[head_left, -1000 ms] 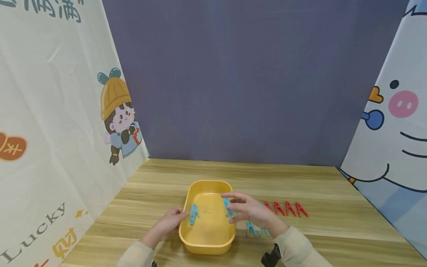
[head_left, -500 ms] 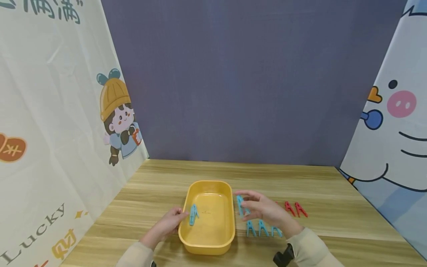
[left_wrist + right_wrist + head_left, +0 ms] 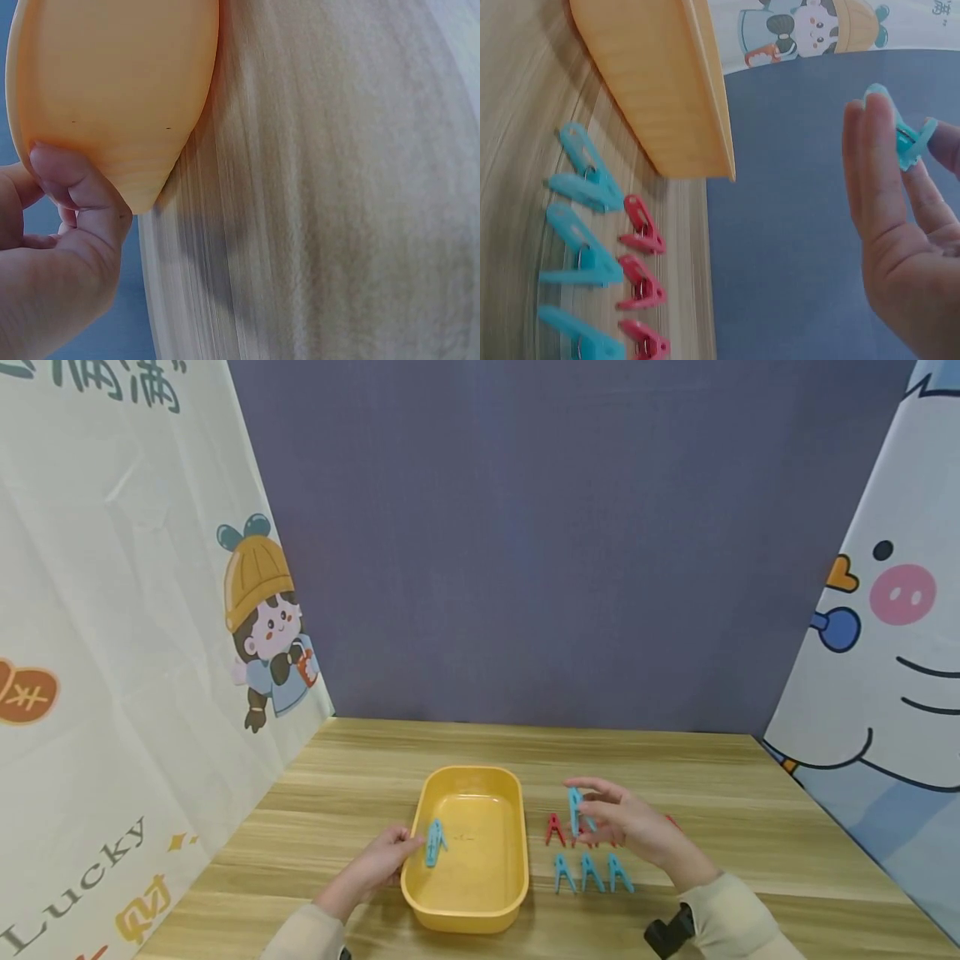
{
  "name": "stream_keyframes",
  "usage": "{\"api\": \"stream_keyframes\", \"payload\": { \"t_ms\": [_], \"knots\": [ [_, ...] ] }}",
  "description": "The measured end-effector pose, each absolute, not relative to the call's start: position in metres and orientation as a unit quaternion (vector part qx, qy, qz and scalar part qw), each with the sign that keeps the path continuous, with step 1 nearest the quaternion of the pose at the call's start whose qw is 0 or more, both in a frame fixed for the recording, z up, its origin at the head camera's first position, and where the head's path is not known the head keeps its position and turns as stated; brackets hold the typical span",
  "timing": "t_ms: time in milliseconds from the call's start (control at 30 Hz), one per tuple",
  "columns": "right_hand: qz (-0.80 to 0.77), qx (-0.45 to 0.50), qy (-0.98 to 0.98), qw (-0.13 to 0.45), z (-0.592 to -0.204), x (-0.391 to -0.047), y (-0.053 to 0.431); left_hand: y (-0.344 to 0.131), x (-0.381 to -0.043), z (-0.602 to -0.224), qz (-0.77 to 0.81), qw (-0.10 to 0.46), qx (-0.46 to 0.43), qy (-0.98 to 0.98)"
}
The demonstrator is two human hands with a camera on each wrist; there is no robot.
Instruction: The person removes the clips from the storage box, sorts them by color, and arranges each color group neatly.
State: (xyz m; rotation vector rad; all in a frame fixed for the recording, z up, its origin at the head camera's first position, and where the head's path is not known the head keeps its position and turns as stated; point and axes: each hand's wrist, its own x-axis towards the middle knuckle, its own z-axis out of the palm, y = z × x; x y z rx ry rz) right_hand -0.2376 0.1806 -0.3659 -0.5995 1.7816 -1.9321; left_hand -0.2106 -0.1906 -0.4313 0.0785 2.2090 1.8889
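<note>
My left hand grips the left rim of a yellow plastic basin; in the left wrist view its thumb presses the basin wall. One light-blue clothespin shows inside the basin, close to that thumb. To the right of the basin, my right hand pinches another blue clothespin between thumb and fingers, raised above the table. Below and behind it on the wood stand red clothespins, partly hidden by the hand. Three blue clothespins stand in a row nearer to me.
The wooden table runs back to a dark grey-blue backdrop. Printed cloths with cartoon figures hang at the left and right sides.
My right hand has carried its blue clothespin rightward from over the basin to above the red row, uncovering the blue row. The left hand keeps its place on the basin.
</note>
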Motion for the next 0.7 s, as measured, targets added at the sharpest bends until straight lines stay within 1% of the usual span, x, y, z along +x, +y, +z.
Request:
{"api": "stream_keyframes", "payload": {
  "t_ms": [133, 467, 700],
  "knots": [
    [-0.696, -0.227, 0.648, 0.21, -0.366, -0.238, 0.188, -0.191, -0.21, -0.43, 0.645, 0.117, 0.026, 0.755],
    [-0.701, -0.177, 0.665, 0.189, -0.375, -0.242, 0.206, -0.191, -0.21, -0.432, 0.639, 0.12, 0.027, 0.759],
    [-0.691, -0.18, 0.679, 0.173, -0.383, -0.247, 0.22, -0.191, -0.211, -0.431, 0.64, 0.122, 0.026, 0.758]
  ]
}}
